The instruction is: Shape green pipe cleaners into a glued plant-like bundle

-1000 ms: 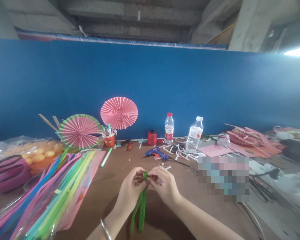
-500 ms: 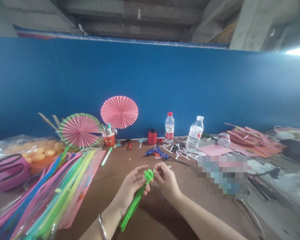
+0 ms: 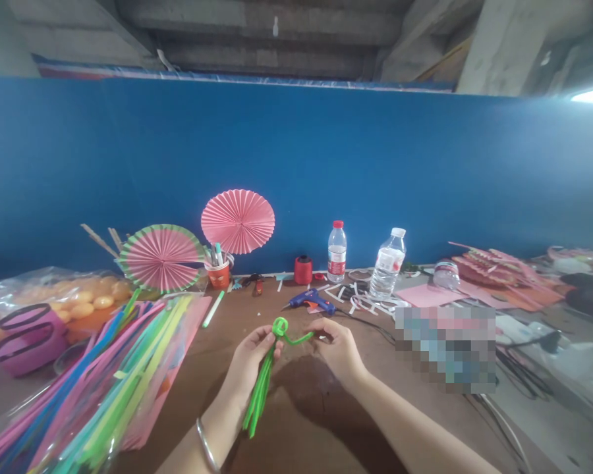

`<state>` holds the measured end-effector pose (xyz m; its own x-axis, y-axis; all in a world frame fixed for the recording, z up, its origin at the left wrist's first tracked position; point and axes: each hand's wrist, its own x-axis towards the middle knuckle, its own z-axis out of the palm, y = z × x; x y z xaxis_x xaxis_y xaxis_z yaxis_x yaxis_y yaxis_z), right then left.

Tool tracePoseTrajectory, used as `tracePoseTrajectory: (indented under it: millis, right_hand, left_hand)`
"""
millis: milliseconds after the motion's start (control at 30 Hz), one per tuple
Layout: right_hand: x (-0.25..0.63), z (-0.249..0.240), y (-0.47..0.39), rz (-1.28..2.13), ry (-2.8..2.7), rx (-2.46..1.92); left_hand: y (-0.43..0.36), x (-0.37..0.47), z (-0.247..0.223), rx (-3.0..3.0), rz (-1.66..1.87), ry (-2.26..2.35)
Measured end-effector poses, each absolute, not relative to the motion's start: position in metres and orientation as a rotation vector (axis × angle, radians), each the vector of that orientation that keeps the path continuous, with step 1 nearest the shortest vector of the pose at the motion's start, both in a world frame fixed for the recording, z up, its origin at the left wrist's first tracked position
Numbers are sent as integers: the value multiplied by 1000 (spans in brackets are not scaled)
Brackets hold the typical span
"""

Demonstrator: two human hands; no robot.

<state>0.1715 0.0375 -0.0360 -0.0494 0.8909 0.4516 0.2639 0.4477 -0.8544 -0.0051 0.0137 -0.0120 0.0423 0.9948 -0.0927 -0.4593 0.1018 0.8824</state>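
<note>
A bundle of bright green pipe cleaners [image 3: 259,395] hangs down from my left hand [image 3: 255,349], whose thumb and fingers close around it just below a curled loop at the top. From that loop one green strand runs out to the right. My right hand [image 3: 337,345] pinches the far end of this strand between thumb and fingertips. Both hands are above the brown table, with a blue glue gun [image 3: 310,301] lying beyond them.
On the left lie bagged, coloured pipe cleaners [image 3: 113,375] and a purple band [image 3: 29,339]. Pink paper fans [image 3: 238,222] stand at the back near a cup of pens [image 3: 218,273]. Water bottles [image 3: 388,266] and a red-black container [image 3: 303,270] stand along the blue partition [image 3: 296,151].
My right hand has moved apart from the left, drawing a green strand out sideways from the loop. The left hand and bundle have shifted slightly left, with the bundle hanging more upright.
</note>
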Motion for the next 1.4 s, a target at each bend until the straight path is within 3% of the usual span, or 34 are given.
tracePoseTrajectory:
  millis: [233, 400, 633, 833, 1000, 1133, 1267, 1400]
  right_hand:
    - [178, -46, 63, 638, -1633, -1123]
    - [159, -25, 76, 631, -1679, -1085]
    - [130, 12, 87, 716, -1711, -848]
    - [135, 0, 100, 818, -1741, -675]
    - [156, -22, 120, 582, -1909, -943]
    - [158, -36, 131, 693, -1895, -977]
    - [156, -40, 131, 884, -1799, -794]
    - [158, -17, 114, 748, -1904, -599]
  left_hand:
    - [10, -4, -11, 710, 1069, 775]
    - [10, 2, -17, 947, 899, 1034]
    - [51, -12, -29, 956, 1263, 1121]
    - [104, -34, -19, 812, 1469, 1022]
    - [123, -26, -25, 836, 1321, 928]
    - [120, -7, -42, 849, 1126, 898]
    - [119, 2, -50, 859, 1116, 889]
    - [126, -4, -48, 850, 1184, 862]
